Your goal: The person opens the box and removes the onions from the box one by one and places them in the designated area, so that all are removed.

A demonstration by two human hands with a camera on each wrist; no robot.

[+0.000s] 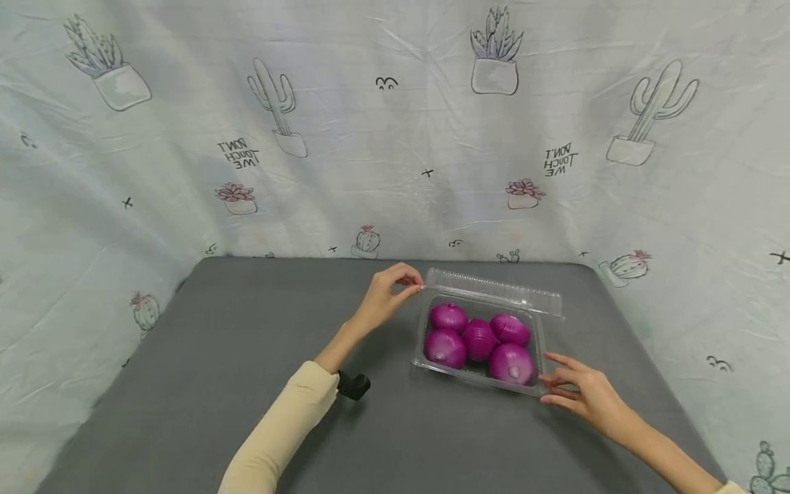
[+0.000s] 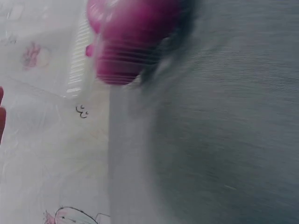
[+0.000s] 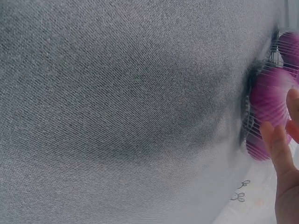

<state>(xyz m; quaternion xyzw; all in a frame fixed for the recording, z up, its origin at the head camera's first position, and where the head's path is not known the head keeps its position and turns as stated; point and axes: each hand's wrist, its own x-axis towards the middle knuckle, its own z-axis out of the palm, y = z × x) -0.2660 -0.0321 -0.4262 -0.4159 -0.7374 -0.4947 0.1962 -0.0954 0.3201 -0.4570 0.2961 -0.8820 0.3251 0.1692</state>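
A clear plastic clamshell container (image 1: 474,377) sits on the grey table right of centre, holding several purple onions (image 1: 479,339). Its ribbed clear lid (image 1: 494,288) stands raised along the far side. My left hand (image 1: 384,296) pinches the lid's left corner between thumb and fingers. At the container's right end, my right hand (image 1: 586,392) rests its extended fingertips against the wall near the front corner. In the right wrist view, spread fingers (image 3: 280,151) lie beside the onions behind the ribbed plastic. Only a sliver of left fingertips (image 2: 2,116) shows in the left wrist view.
A grey cloth covers the table (image 1: 247,329). White fabric printed with cacti (image 1: 395,137) hangs behind it and down both sides. A black wrist camera (image 1: 354,385) is strapped below the left sleeve cuff.
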